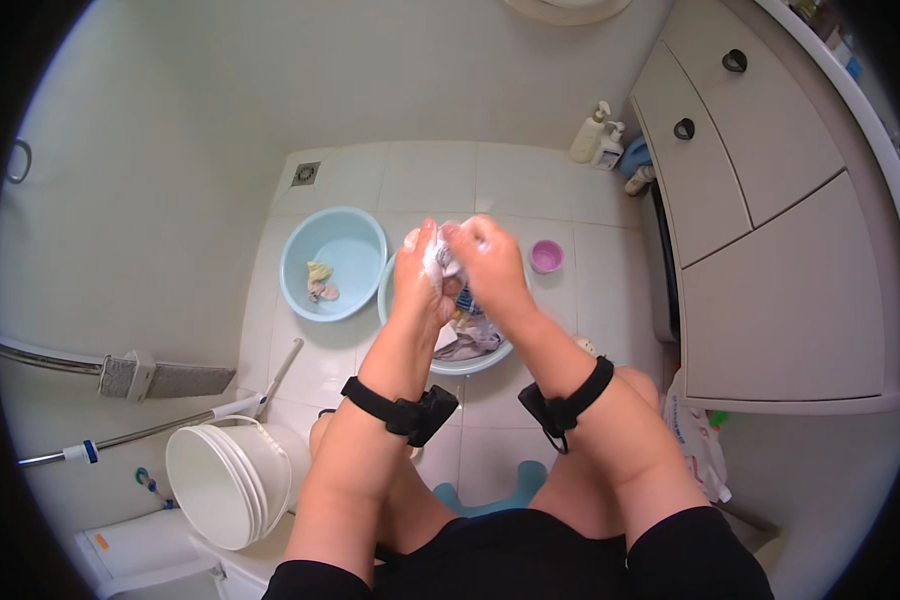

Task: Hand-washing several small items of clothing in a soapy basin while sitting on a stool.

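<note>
My left hand point(418, 274) and my right hand point(491, 259) hold a small white, soapy cloth point(442, 259) between them, raised over a light blue basin point(465, 366). Foam shows on the fingers of both hands. Under them, the basin holds several crumpled fabric pieces point(476, 337), among them greyish and dark blue ones; my hands hide part of it. To the left stands another light blue basin point(360, 259) with a yellowish cloth point(319, 271) and a pale pinkish cloth point(316, 290) inside. A small pink bowl point(547, 256) sits right of my right hand.
A white bucket point(214, 486) and a flat mop point(187, 379) are at the lower left. Pump bottles point(589, 136) stand by the back wall. A grey cabinet point(784, 292) lines the right side. A floor drain point(306, 174) lies at the back left, and a blue stool point(521, 491) is beneath me.
</note>
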`<state>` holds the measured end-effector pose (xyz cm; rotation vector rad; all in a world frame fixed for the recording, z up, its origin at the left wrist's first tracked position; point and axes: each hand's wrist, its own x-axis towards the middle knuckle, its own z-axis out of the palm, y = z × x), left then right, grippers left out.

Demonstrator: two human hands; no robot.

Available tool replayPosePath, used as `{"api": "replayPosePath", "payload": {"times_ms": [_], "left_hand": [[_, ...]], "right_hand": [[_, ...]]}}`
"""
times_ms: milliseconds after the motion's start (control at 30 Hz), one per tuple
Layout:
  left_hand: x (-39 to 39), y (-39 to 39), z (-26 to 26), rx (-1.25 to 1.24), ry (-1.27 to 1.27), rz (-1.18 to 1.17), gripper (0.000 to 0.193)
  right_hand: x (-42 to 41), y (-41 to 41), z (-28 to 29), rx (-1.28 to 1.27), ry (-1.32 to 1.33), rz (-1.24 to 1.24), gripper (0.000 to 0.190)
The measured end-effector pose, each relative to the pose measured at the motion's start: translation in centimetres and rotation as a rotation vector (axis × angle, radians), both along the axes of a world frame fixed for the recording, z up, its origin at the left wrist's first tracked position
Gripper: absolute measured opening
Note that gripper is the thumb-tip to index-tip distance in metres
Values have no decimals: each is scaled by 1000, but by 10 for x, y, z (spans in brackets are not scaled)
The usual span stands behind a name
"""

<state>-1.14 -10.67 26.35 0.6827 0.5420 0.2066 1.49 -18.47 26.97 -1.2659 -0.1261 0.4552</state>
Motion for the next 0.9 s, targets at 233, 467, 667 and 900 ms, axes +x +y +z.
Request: {"api": "replayPosePath", "payload": {"times_ms": [233, 467, 667, 900], "left_hand": [[-2, -9, -10, 4, 99, -266, 24], [-1, -6, -30, -84, 60, -153, 19], [0, 16, -40, -21, 88, -27, 21], [-3, -4, -16, 149, 130, -153, 17]], "right_hand": [[21, 1, -13, -441, -414, -145, 35], [23, 5, -21, -618, -555, -229, 37], [-17, 20, -22, -530, -617, -209, 38], [9, 11, -19, -528, -449, -180, 33]]}}
